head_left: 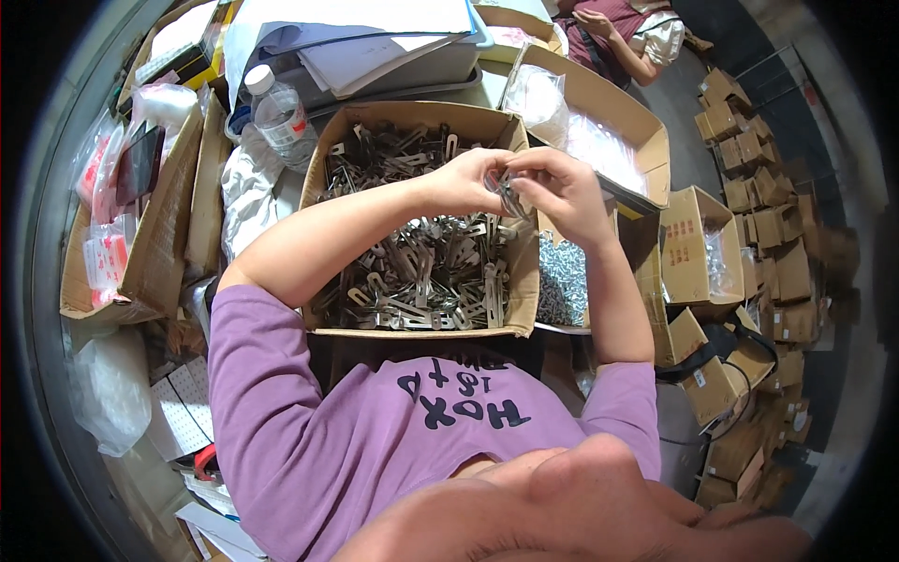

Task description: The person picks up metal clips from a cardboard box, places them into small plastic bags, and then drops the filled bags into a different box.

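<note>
My left hand [468, 183] and my right hand [564, 195] meet above the right side of an open cardboard box [426, 110]. A few small, shiny metal pieces [508, 199] are held between their fingers; the exact kind is too small to make out. My left fingers curl round them, and the right thumb and fingers pinch at them from the other side. The box below holds a heap of slotted flat metal pieces [421, 272]. Beside it, under my right forearm, lies a pile of small silvery hardware [564, 286] in another container.
A clear bottle with a white cap [281, 117] stands behind the box's left corner. Papers [365, 51] lie on a grey bin. A box of plastic bags [599, 150] is at the back right. Cartons [749, 178] are stacked at the far right. Another person [623, 37] sits at the top.
</note>
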Motion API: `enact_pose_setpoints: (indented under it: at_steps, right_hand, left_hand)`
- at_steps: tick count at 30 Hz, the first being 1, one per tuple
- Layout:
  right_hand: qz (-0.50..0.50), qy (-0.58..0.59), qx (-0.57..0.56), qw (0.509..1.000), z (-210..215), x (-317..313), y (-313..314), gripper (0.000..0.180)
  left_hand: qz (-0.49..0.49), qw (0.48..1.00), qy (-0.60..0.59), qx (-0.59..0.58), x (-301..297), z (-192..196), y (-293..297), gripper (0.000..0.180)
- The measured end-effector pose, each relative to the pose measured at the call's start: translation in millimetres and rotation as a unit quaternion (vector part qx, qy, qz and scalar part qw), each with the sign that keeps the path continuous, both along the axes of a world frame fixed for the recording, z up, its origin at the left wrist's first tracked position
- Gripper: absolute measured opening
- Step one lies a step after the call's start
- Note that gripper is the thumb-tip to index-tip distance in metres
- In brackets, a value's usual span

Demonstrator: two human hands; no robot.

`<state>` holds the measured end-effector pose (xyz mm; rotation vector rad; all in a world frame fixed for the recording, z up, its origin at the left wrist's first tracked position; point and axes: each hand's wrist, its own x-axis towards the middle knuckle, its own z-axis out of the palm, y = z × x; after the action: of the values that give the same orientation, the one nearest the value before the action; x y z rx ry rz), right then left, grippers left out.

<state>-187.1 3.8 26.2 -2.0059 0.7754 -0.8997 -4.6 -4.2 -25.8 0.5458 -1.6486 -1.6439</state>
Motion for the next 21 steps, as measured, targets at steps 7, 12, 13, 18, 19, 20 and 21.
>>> enact_pose_setpoints:
  at_steps: [7,12,13,18,19,20,21]
  right_hand:
    - [0.050,0.053,-0.142,0.987,27.5,-0.2,22.8,0.029]
    - [-0.035,-0.085,-0.089,0.992,10.8,5.5,24.1,0.018]
    - [-0.059,-0.129,-0.054,0.988,10.6,9.9,26.6,0.018]
    - [-0.035,0.007,-0.155,0.987,11.8,12.7,-3.0,0.008]
    - [-0.070,-0.043,-0.131,0.988,7.8,13.4,-15.4,0.012]
    - [-0.124,0.002,-0.111,0.986,8.4,12.7,-30.4,0.015]
    - [-0.185,0.047,-0.093,0.977,11.5,6.0,-46.9,0.018]
  left_hand:
    - [0.018,0.999,0.002,0.037,6.3,-1.8,-3.4,0.036]
    - [0.004,0.999,0.007,0.036,3.1,7.5,0.5,0.036]
    - [0.005,0.999,0.008,0.035,1.2,6.0,-0.2,0.036]
    - [0.016,0.997,0.055,0.044,5.0,7.9,0.1,0.042]
    - [0.032,0.999,0.037,0.016,6.1,9.7,-0.5,0.043]
    - [0.047,0.999,0.008,0.010,9.4,7.5,-1.0,0.046]
    - [0.045,0.999,0.010,0.008,8.3,7.8,-2.4,0.046]
